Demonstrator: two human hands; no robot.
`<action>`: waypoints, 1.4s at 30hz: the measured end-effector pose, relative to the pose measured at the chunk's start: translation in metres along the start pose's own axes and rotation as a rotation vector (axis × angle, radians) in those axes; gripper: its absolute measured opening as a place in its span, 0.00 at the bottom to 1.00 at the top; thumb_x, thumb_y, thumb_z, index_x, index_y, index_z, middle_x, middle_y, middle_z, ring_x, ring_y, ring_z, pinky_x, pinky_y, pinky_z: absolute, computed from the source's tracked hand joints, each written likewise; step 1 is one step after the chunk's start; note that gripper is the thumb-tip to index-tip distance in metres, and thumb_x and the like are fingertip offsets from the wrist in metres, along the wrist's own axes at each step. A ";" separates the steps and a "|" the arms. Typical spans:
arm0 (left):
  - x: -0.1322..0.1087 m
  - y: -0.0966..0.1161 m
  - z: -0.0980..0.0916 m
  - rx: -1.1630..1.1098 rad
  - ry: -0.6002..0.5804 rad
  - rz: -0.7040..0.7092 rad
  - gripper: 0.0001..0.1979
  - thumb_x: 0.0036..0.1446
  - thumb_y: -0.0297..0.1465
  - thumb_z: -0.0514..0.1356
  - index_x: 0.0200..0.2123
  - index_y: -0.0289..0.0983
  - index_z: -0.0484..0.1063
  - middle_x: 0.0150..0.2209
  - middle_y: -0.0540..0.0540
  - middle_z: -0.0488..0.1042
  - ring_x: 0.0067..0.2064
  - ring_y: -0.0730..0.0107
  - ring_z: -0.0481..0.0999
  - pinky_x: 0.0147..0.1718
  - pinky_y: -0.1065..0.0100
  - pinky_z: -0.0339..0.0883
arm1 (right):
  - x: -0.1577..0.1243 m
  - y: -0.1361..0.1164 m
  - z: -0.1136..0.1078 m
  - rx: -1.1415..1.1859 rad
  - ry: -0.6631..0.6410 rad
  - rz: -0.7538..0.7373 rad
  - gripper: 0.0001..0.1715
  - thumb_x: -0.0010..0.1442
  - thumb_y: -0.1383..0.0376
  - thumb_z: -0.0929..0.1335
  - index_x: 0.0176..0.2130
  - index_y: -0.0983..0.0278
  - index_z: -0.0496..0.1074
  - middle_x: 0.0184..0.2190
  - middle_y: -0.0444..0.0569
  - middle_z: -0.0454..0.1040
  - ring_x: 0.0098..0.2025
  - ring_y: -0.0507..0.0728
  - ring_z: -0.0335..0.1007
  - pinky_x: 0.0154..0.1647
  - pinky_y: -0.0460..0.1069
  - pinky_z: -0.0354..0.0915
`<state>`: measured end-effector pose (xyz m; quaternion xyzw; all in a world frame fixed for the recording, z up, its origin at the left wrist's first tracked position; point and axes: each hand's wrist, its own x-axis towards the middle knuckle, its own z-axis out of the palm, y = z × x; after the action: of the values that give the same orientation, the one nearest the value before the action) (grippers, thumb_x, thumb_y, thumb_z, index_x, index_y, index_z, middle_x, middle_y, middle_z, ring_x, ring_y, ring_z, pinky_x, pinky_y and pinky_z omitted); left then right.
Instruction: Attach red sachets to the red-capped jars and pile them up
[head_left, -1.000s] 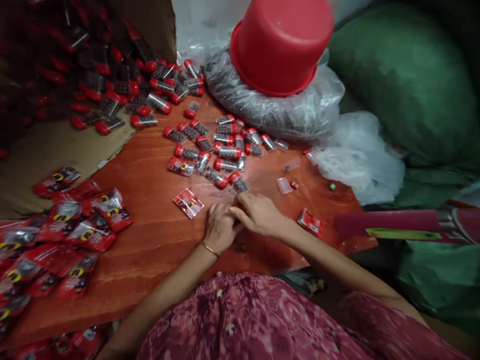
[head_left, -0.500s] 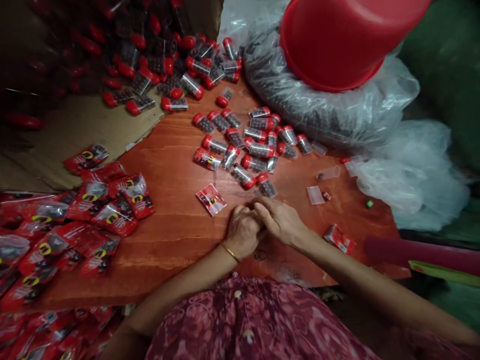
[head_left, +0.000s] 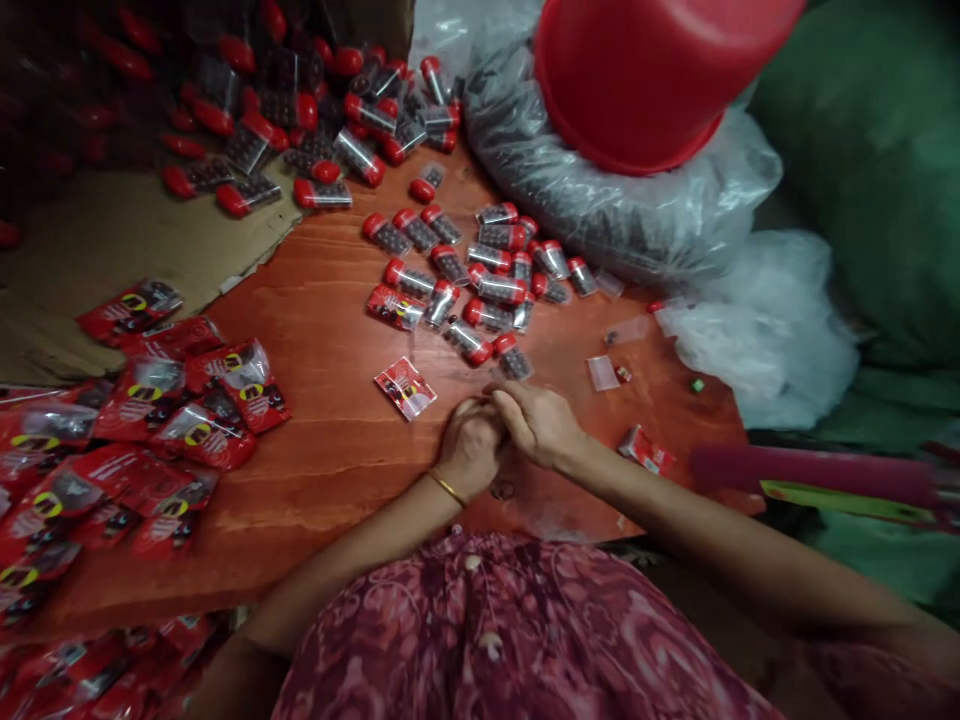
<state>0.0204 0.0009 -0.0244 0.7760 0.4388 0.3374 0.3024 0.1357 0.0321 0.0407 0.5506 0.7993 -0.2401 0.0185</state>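
Note:
My left hand (head_left: 474, 440), with a thin gold bangle at the wrist, is closed low over the front of the table. Across its knuckles and thumb side lies my right hand (head_left: 538, 422), its fingers curled against it. The two hands touch, and whatever may be inside them is hidden. A flat red-and-white printed packet (head_left: 406, 388) lies just left of them. Right above my fingertips is a clear tube with a red cap (head_left: 512, 357), filled with dark beads. Several similar tubes (head_left: 497, 288) lie grouped behind it, with a red packet (head_left: 395, 307) at their left edge.
Filled red pouches (head_left: 202, 432) are piled at left. More capped tubes spill from a cardboard box (head_left: 255, 235). A red bucket (head_left: 637, 90) stands on a full plastic bag (head_left: 600, 215). At right lie a small clear piece (head_left: 602, 373), a crumpled red packet (head_left: 646, 450) and a purple bar (head_left: 810, 470).
The whole view has shifted, so the things appear farther left and slightly higher. My hands stay clasped in the same place on the table, and nothing has been picked up or put down.

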 end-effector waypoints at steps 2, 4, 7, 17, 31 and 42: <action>0.002 -0.001 -0.002 0.025 -0.024 0.009 0.08 0.53 0.28 0.54 0.33 0.34 0.73 0.34 0.41 0.76 0.39 0.60 0.73 0.40 0.59 0.65 | 0.000 0.002 0.001 0.049 0.034 0.003 0.28 0.65 0.57 0.50 0.40 0.65 0.71 0.37 0.53 0.76 0.39 0.58 0.72 0.38 0.49 0.64; 0.003 -0.002 -0.002 0.050 -0.052 0.006 0.08 0.53 0.31 0.55 0.34 0.35 0.73 0.35 0.41 0.75 0.40 0.60 0.73 0.40 0.59 0.65 | -0.002 0.005 0.003 0.150 0.128 -0.042 0.32 0.65 0.56 0.46 0.39 0.64 0.71 0.35 0.52 0.76 0.38 0.56 0.72 0.38 0.49 0.64; 0.002 0.000 -0.002 0.067 -0.045 -0.031 0.08 0.52 0.31 0.57 0.35 0.35 0.73 0.35 0.42 0.75 0.40 0.61 0.73 0.41 0.60 0.65 | -0.008 0.008 0.008 0.194 0.338 -0.218 0.30 0.63 0.52 0.50 0.43 0.64 0.70 0.42 0.54 0.73 0.44 0.57 0.69 0.43 0.51 0.64; -0.029 -0.008 -0.077 0.578 0.192 -0.298 0.15 0.56 0.33 0.54 0.45 0.37 0.72 0.52 0.39 0.70 0.50 0.53 0.68 0.51 0.50 0.56 | -0.009 0.043 0.038 0.059 0.479 0.140 0.18 0.62 0.60 0.58 0.36 0.66 0.72 0.33 0.54 0.74 0.36 0.58 0.67 0.36 0.50 0.61; -0.027 -0.035 -0.087 0.544 0.237 -0.437 0.13 0.57 0.37 0.53 0.39 0.45 0.77 0.50 0.45 0.73 0.54 0.55 0.66 0.50 0.52 0.58 | -0.014 -0.006 0.033 0.256 0.703 -0.153 0.14 0.61 0.61 0.59 0.34 0.63 0.72 0.37 0.54 0.74 0.42 0.58 0.66 0.45 0.53 0.60; -0.021 -0.026 -0.086 0.356 0.453 -0.477 0.11 0.53 0.36 0.58 0.37 0.42 0.78 0.48 0.42 0.74 0.51 0.57 0.71 0.50 0.53 0.61 | 0.024 -0.044 0.046 0.737 0.360 -0.100 0.19 0.59 0.53 0.60 0.36 0.65 0.70 0.32 0.48 0.73 0.32 0.52 0.67 0.35 0.47 0.62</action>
<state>-0.0680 0.0089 0.0011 0.5982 0.7146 0.3391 0.1283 0.0767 0.0225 0.0092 0.5141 0.6762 -0.4105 -0.3317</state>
